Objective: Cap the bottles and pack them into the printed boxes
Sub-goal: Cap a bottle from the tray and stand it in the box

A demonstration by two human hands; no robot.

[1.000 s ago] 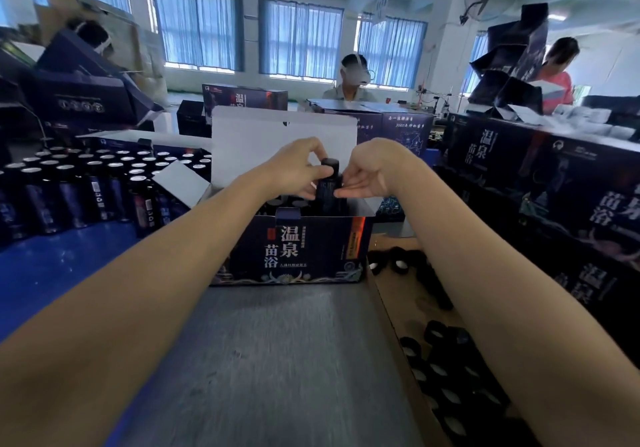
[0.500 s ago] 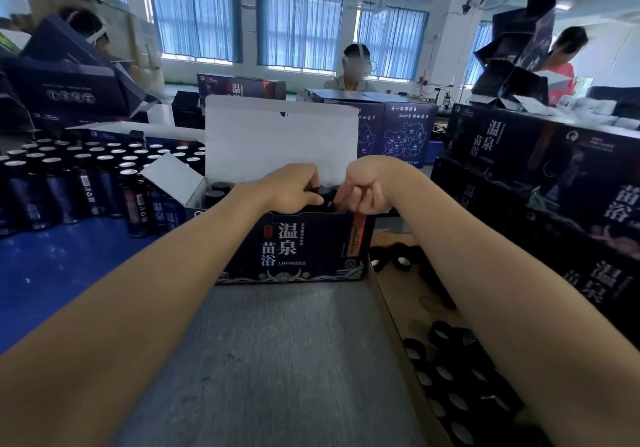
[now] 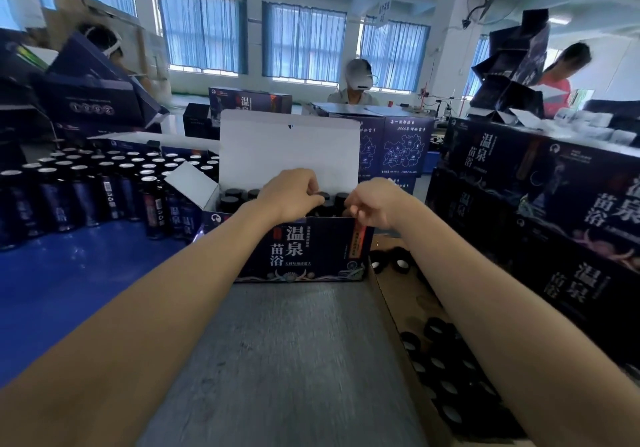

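While gripping a capped bottle (image 3: 325,199) with the left hand (image 3: 291,197) and curling the right hand (image 3: 375,205) beside it, perhaps empty, had part-filled the printed box (image 3: 298,250) beneath both, leaving uncapped bottles (image 3: 104,176) massed left of them.

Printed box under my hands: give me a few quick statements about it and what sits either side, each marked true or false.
1. The printed box has its lid standing open. True.
2. The box is empty. False: capped bottles stand inside it.
3. Loose black caps lie in a cardboard tray to the right of the box. True.
4. The bottles on the blue table to the left wear black caps. False: their tops show silver, uncapped.
5. The left hand and right hand are both at the box's opening. True.
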